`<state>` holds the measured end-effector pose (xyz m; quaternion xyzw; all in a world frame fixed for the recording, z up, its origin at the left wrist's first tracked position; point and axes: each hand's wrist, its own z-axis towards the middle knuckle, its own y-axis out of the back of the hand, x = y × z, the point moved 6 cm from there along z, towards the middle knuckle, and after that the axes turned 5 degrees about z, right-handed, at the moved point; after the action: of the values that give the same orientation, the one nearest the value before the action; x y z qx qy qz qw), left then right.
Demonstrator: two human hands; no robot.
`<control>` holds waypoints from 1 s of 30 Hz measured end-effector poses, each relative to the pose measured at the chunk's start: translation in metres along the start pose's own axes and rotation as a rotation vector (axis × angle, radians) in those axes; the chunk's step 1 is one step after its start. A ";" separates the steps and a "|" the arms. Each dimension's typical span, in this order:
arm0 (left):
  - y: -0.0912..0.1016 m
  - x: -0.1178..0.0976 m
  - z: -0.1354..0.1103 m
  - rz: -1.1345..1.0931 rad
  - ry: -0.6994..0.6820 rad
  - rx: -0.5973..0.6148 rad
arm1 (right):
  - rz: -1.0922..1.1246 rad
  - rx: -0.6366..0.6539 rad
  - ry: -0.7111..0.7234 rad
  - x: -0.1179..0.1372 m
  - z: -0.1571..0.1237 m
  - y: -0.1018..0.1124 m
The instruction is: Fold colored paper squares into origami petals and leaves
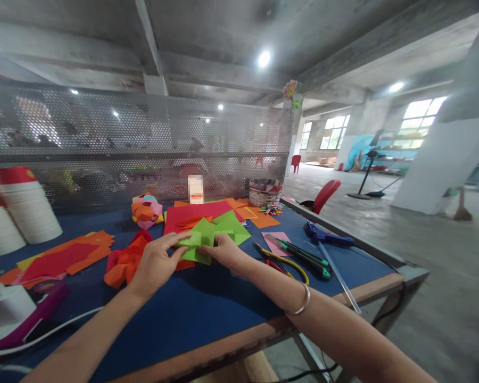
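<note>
Both my hands hold a folded piece of green paper (201,239) just above the blue table (191,314). My left hand (155,263) pinches its left edge with the fingers stretched over the fold. My right hand (223,250) grips the right side, and a silver bangle sits on that wrist. More green sheets (231,223) lie right behind the fold on a red sheet (195,213). A red and orange folded paper shape (123,260) lies just left of my left hand.
Stacks of orange and red paper (59,258) lie at the left, near white paper cups (27,207). Scissors (281,263), a green utility knife (303,255), a blue glue gun (325,235) and a metal ruler (339,279) lie at the right. A perforated metal screen (143,138) backs the table.
</note>
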<state>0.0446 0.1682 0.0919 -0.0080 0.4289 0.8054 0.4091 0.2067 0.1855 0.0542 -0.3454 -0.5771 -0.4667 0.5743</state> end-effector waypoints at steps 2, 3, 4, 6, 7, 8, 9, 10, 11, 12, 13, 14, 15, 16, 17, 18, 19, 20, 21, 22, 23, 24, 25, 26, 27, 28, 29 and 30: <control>0.000 0.000 0.000 0.009 -0.013 -0.006 | -0.005 0.001 0.001 -0.001 0.000 0.000; 0.000 0.000 0.000 0.014 -0.021 -0.008 | -0.008 0.000 0.000 -0.001 0.001 0.000; 0.001 0.000 0.000 0.019 -0.031 -0.008 | -0.010 -0.002 -0.001 -0.002 0.001 0.000; 0.001 0.000 0.000 0.029 -0.051 -0.007 | -0.014 -0.011 0.000 -0.003 0.002 0.000; 0.001 0.000 0.000 0.035 -0.061 -0.005 | -0.014 -0.017 0.002 -0.003 0.003 0.000; 0.001 0.000 0.000 0.039 -0.070 -0.003 | -0.014 -0.023 0.006 -0.003 0.003 0.000; 0.001 0.000 0.000 0.044 -0.079 0.000 | -0.014 -0.029 0.011 -0.003 0.003 0.000; 0.001 0.000 0.000 0.048 -0.086 0.002 | -0.014 -0.034 0.016 -0.003 0.003 0.000; 0.001 0.000 0.000 0.052 -0.093 0.003 | -0.014 -0.040 0.021 -0.003 0.003 0.000; 0.001 0.000 0.000 0.054 -0.098 0.004 | -0.015 -0.044 0.025 -0.003 0.003 0.000; 0.001 0.000 0.000 0.055 -0.104 0.005 | -0.016 -0.047 0.029 -0.004 0.004 0.000; 0.001 0.000 0.000 0.054 -0.108 0.006 | -0.019 -0.048 0.030 -0.004 0.004 -0.001; 0.001 0.000 0.000 0.051 -0.111 0.008 | -0.021 -0.046 0.030 -0.004 0.003 -0.001; 0.001 0.000 0.000 0.046 -0.112 0.011 | -0.024 -0.042 0.028 -0.004 0.003 -0.001; 0.000 0.000 0.000 0.038 -0.109 0.016 | -0.026 -0.037 0.024 -0.004 0.003 -0.001; 0.000 0.001 0.000 0.029 -0.103 0.021 | -0.028 -0.030 0.019 -0.004 0.003 -0.001; -0.001 0.003 0.001 0.019 -0.095 0.027 | -0.029 -0.023 0.015 -0.003 0.002 -0.001; -0.001 0.004 0.001 0.009 -0.086 0.036 | -0.029 -0.018 0.011 -0.003 0.002 -0.001; -0.002 0.005 0.001 0.000 -0.077 0.047 | -0.028 -0.012 0.007 -0.003 0.001 -0.001; -0.003 0.006 0.002 -0.008 -0.070 0.062 | -0.027 -0.007 0.005 -0.002 0.001 -0.001; -0.004 0.006 0.002 -0.015 -0.066 0.080 | -0.026 -0.003 0.002 -0.002 0.001 0.000; -0.005 0.006 0.002 -0.020 -0.065 0.101 | -0.026 0.001 -0.002 -0.002 0.000 0.000; -0.006 0.005 0.002 -0.025 -0.068 0.123 | -0.026 0.005 -0.007 -0.002 0.000 0.000; -0.007 0.003 0.002 -0.029 -0.074 0.143 | -0.027 0.008 -0.012 -0.003 0.001 0.000; -0.008 0.001 0.002 -0.031 -0.081 0.160 | -0.027 0.012 -0.016 -0.004 0.001 0.000; -0.009 -0.001 0.001 -0.032 -0.088 0.173 | -0.028 0.014 -0.019 -0.005 0.001 0.000; -0.009 -0.002 0.001 -0.030 -0.093 0.181 | -0.029 0.017 -0.021 -0.005 0.001 0.000; -0.009 -0.003 0.001 -0.028 -0.096 0.186 | -0.031 0.020 -0.022 -0.006 0.001 -0.001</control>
<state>0.0529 0.1695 0.0870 0.0627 0.4814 0.7559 0.4392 0.2061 0.1873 0.0480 -0.3359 -0.5934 -0.4657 0.5642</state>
